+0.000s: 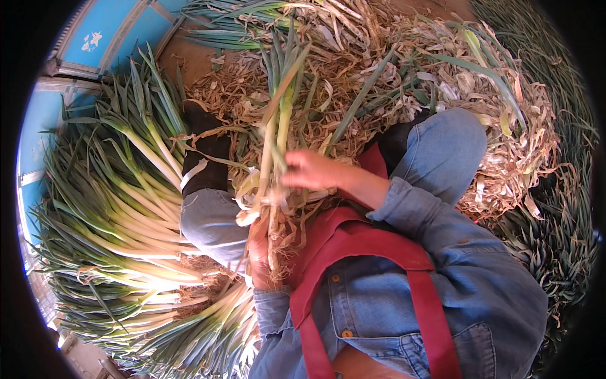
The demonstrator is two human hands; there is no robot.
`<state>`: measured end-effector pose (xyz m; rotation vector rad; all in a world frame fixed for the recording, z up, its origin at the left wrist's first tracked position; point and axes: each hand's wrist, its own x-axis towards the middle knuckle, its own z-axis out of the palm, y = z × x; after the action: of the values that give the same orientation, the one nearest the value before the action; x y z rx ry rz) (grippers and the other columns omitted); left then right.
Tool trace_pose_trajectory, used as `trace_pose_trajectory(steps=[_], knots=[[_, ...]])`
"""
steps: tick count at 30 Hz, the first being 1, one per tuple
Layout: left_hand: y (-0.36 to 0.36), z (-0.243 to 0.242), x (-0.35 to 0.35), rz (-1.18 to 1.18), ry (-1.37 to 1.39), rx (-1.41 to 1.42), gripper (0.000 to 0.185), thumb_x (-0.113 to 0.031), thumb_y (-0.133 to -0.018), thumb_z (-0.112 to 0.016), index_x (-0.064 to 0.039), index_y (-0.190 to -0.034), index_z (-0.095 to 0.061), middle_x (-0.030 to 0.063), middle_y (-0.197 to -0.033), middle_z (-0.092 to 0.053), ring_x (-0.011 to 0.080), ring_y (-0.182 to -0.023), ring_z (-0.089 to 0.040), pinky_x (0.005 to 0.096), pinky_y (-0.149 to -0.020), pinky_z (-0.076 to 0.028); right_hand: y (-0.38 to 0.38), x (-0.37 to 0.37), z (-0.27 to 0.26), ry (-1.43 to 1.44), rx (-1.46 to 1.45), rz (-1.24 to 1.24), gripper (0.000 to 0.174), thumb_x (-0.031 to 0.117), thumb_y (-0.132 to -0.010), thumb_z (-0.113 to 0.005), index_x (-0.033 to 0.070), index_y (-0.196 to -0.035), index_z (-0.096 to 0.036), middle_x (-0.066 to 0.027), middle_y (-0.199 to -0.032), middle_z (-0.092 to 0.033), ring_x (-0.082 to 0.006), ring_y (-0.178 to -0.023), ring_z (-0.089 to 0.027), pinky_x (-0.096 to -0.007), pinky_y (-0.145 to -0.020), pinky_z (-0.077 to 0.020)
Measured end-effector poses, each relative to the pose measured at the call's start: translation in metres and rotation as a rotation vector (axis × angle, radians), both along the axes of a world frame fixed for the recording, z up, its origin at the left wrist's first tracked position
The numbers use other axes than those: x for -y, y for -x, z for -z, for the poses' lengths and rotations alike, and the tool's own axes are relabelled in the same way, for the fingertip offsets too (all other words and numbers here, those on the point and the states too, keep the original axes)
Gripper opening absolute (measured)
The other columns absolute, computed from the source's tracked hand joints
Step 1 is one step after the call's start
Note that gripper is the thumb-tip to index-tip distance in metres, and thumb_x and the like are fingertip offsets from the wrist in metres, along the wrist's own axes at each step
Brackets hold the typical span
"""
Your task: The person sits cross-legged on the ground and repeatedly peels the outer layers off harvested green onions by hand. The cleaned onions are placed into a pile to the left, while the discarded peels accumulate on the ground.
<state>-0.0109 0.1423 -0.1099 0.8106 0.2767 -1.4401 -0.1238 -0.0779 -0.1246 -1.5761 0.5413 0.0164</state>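
Note:
My left hand grips a few green onions near their root ends, in front of my red apron. Their stalks point up and away from me, with green leaves at the far end and stringy roots at the near end. Loose, pale outer skins hang around the lower stalks. My right hand is at the right side of the stalks, at mid-length. Its fingers are blurred, so whether they grip a leaf or skin cannot be told.
A large pile of green onions curves around my left side. Dry peeled skins are heaped ahead and to the right. More onions lie at the far side. Dark green leaves line the right edge. Blue panels stand at the far left.

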Motion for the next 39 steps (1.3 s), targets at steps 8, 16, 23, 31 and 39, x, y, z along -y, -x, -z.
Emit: trace_pose_trajectory(steps=[8,16,23,31,39], knots=[[-0.014,0.032,0.008,0.067,-0.072,0.325,0.037,-0.017,-0.094,-0.058,-0.001,-0.127,-0.054,0.0121,-0.116,-0.062,0.0202,-0.101,-0.063,0.0313,-0.087,-0.052,0.002,-0.102,-0.053,-0.315,0.257,-0.584,0.028,0.027,-0.086,-0.065,-0.001,-0.091,-0.064,-0.0097,-0.075,-0.066,-0.0162,-0.068,-0.062,-0.0339,-0.065,-0.0487],[-0.003,-0.011,-0.019,0.051,-0.003,0.188,0.038,-0.013,-0.094,-0.06,-0.002,-0.129,-0.051,0.01,-0.11,-0.063,0.0188,-0.094,-0.062,0.0299,-0.078,-0.052,0.008,0.032,-0.012,-0.638,-0.139,0.395,0.042,0.051,-0.091,-0.057,0.01,-0.093,-0.067,-0.0109,-0.088,-0.066,-0.0208,-0.084,-0.064,-0.0365,-0.076,-0.0506],[-0.002,-0.044,-0.002,0.3,0.051,0.484,0.066,-0.012,-0.086,-0.071,-0.002,-0.142,-0.036,0.0085,-0.127,-0.054,0.0184,-0.11,-0.055,0.029,-0.093,-0.045,-0.058,0.045,0.007,-1.015,0.296,0.621,0.023,0.019,-0.083,-0.072,0.002,-0.094,-0.062,-0.0091,-0.091,-0.064,-0.0225,-0.081,-0.063,-0.035,-0.079,-0.0537],[0.011,-0.062,0.08,-0.075,0.147,1.048,0.015,-0.018,-0.102,-0.049,-0.007,-0.112,-0.054,-0.0074,-0.082,-0.054,0.0005,-0.069,-0.046,0.016,-0.06,-0.039,-0.054,0.065,-0.055,-0.793,0.461,0.566,0.019,0.015,-0.089,-0.066,0.001,-0.098,-0.057,-0.0073,-0.081,-0.059,-0.0225,-0.076,-0.063,-0.0407,-0.074,-0.0562],[0.023,-0.097,0.037,0.327,0.111,1.296,0.028,-0.016,-0.1,-0.049,0.002,-0.12,-0.058,0.0099,-0.105,-0.064,0.0182,-0.096,-0.06,0.0315,-0.082,-0.048,-0.024,0.195,-0.102,-0.585,0.384,0.775,0.019,0.01,-0.091,-0.061,-0.006,-0.097,-0.052,-0.0116,-0.071,-0.057,-0.0203,-0.056,-0.059,-0.0334,-0.055,-0.0568]])
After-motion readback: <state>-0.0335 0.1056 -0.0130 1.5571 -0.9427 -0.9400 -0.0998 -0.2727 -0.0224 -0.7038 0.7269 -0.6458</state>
